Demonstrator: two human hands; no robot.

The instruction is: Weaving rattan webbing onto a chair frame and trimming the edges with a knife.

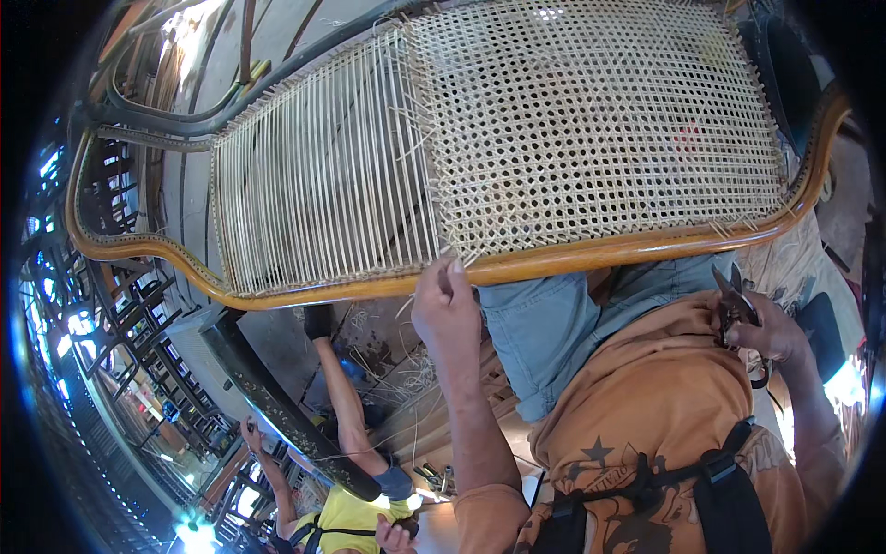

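Observation:
Across my lap lies a long curved wooden frame strung with pale cane. Its right part holds a finished-looking open-hole cane weave; the left part has only parallel cane strands. My left hand is closed in a pinch at the frame's near rail, where the two parts meet. Loose strand ends stick out beside its fingertips; what lies between them is too small to make out. Over at the right, near my waist, my right hand grips dark shears, their blades parted and pointing up.
Below left, a person in a yellow shirt sits near a dark padded beam, one leg stretched toward the frame. Cane scraps litter the floor. Stacked dark furniture frames stand at the left, and another curved frame lies behind.

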